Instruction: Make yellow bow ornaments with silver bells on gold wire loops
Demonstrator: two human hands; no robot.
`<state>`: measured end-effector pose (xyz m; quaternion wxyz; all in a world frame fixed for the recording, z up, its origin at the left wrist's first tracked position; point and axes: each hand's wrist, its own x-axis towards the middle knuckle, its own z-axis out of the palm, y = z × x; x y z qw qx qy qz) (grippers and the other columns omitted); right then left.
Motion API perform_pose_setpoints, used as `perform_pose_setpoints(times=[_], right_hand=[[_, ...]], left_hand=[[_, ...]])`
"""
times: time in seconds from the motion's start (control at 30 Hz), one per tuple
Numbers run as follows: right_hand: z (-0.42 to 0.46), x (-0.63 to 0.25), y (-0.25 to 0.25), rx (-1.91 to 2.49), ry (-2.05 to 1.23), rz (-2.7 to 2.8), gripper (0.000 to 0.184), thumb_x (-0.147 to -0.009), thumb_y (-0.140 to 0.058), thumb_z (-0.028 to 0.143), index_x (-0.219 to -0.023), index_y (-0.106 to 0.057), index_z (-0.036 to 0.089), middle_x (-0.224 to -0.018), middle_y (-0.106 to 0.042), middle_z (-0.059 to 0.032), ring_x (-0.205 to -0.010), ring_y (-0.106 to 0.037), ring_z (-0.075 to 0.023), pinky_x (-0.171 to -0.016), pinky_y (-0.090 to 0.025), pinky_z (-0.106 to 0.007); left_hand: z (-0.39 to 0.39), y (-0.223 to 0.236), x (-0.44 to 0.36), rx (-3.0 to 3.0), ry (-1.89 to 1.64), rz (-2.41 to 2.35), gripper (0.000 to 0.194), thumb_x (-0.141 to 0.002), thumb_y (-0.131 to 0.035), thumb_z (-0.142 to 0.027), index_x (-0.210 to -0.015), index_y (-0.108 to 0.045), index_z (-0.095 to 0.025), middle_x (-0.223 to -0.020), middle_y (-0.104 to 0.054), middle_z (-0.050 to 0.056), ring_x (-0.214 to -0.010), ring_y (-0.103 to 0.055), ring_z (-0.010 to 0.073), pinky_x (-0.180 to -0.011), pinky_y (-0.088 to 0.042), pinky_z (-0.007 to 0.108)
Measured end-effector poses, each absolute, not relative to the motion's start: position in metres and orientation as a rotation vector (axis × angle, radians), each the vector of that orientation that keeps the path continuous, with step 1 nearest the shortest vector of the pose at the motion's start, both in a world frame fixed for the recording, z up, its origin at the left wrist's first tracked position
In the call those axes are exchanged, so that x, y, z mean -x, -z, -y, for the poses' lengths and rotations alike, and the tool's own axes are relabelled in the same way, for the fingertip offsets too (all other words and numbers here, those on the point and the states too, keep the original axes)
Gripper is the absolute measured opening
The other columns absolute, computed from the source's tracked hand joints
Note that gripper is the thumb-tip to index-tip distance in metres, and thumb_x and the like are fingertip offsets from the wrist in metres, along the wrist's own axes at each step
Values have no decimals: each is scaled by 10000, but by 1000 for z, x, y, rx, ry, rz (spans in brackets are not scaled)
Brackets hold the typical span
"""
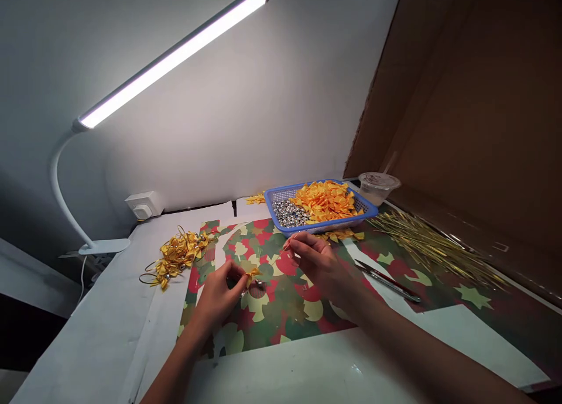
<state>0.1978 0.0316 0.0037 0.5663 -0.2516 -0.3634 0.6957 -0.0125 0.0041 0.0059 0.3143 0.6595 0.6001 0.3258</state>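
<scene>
Left hand (pixel 218 294) grasps a small folded yellow satin ribbon piece (pixel 252 276) between the hands; item is light, soft and easily deformed, best held at its gathered base. Right hand (pixel 319 265) is raised nearby, fingers together, below a blue plastic mesh basket (pixel 272 208); any grip cannot be determined.

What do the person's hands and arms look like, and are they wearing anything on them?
The left hand and the right hand are bare, with no gloves. The left arm and the right arm are bare too, with no sleeves showing, and no watch or bracelet can be seen.
</scene>
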Motion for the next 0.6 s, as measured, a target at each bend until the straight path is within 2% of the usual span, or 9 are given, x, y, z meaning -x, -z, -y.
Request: perform_pose_setpoints(times=[0.27,0.6], right_hand=[[-37,-208,-11,414,-1707,671,228,-560,-884,314,-669,-708,220,-633,-607,52,-552,-473,-52,-462,-408,-141],[-40,-217,-15,292,-1760,520,226,-585,-873,249,-682,-674,205,-623,-607,79,-537,-479,-29,-444,-438,-94]], left_hand=[[-7,-4,11,-1470,-919,-1434,208,-689,-677,-360,-734,-615,-167,-638,-696,38,-612,-658,190,-588,-494,278],[-1,-22,1,-1231,-986,-1316,249,-588,-795,-370,-686,-708,-158,-596,-670,10,-513,-558,113,-498,-455,215]])
